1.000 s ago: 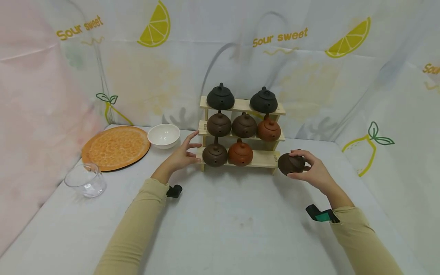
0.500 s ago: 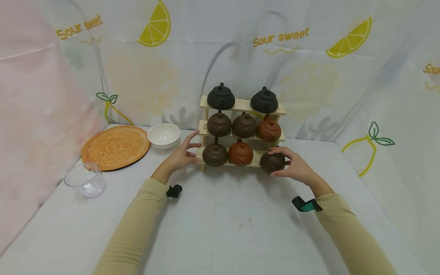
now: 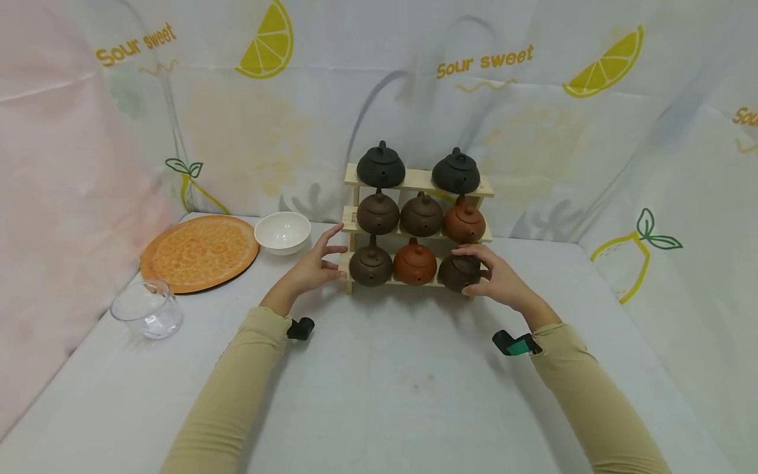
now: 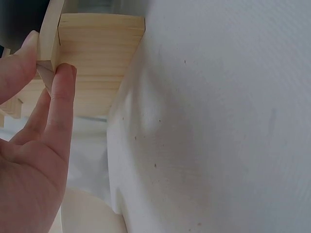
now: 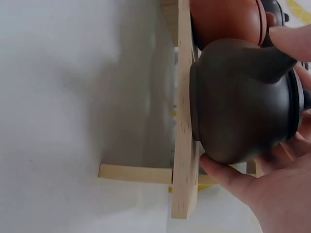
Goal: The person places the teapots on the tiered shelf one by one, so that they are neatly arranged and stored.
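The right hand (image 3: 500, 280) has its grip curled round a dark brown teapot (image 3: 458, 272), thumb on the near side and fingers over the top and far side, and the pot sits at the right end of the bottom shelf of a small wooden rack (image 3: 417, 185). In the right wrist view the teapot (image 5: 243, 104) has its base against the shelf board (image 5: 183, 116), with the fingers (image 5: 291, 41) and thumb wrapped about its body and a reddish pot (image 5: 226, 19) just beside it. The left hand (image 3: 312, 266) is at the left end of the rack, fingers straight and spread, holding nothing; the left wrist view shows its fingertips (image 4: 63, 77) touching the edge of the wooden upright (image 4: 48, 34). On the bottom shelf, left of the held pot, stand an orange teapot (image 3: 414, 263) and another brown teapot (image 3: 370, 265). The middle shelf carries two brown pots and one orange pot, and the top shelf two black teapots (image 3: 381, 166). Far left on the white surface (image 3: 385, 382) lie an orange patterned plate (image 3: 200, 252) and, just beside it, a white bowl (image 3: 282, 232); nearer on the left stands a clear glass cup (image 3: 147, 309).
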`<control>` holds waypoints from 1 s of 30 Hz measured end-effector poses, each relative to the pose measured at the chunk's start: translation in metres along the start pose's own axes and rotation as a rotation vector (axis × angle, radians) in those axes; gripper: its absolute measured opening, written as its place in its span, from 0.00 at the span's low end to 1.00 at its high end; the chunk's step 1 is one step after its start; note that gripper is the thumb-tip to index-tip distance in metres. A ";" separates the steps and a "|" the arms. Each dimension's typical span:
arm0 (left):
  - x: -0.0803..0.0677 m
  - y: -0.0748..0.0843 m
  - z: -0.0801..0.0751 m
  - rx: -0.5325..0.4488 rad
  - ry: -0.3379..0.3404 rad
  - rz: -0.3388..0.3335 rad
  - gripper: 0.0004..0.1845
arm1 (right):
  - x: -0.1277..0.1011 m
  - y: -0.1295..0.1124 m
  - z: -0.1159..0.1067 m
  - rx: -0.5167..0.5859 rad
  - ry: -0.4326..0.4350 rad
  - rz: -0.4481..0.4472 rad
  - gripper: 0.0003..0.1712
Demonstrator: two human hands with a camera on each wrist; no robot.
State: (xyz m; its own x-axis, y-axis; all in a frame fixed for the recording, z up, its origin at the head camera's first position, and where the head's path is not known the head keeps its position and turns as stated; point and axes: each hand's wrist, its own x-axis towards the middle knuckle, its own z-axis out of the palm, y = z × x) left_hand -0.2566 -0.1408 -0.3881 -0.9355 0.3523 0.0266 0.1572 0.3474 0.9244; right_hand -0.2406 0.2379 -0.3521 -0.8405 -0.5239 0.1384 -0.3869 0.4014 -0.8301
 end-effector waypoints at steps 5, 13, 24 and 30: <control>0.000 0.001 0.000 -0.008 -0.001 0.000 0.53 | -0.001 -0.001 -0.001 0.001 -0.016 0.020 0.39; -0.001 0.002 0.000 -0.018 -0.007 -0.010 0.53 | -0.010 0.000 0.003 0.004 0.083 0.076 0.39; -0.002 0.002 0.001 -0.012 -0.004 -0.023 0.52 | -0.010 0.006 0.002 0.072 0.092 0.056 0.37; -0.001 0.002 0.000 -0.008 -0.004 -0.018 0.52 | -0.010 0.006 0.001 0.097 0.086 0.043 0.37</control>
State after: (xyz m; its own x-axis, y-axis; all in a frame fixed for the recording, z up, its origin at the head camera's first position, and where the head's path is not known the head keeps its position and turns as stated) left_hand -0.2551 -0.1404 -0.3864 -0.9367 0.3501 0.0087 0.1380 0.3463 0.9279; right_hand -0.2343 0.2446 -0.3596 -0.8867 -0.4396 0.1436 -0.3145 0.3457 -0.8840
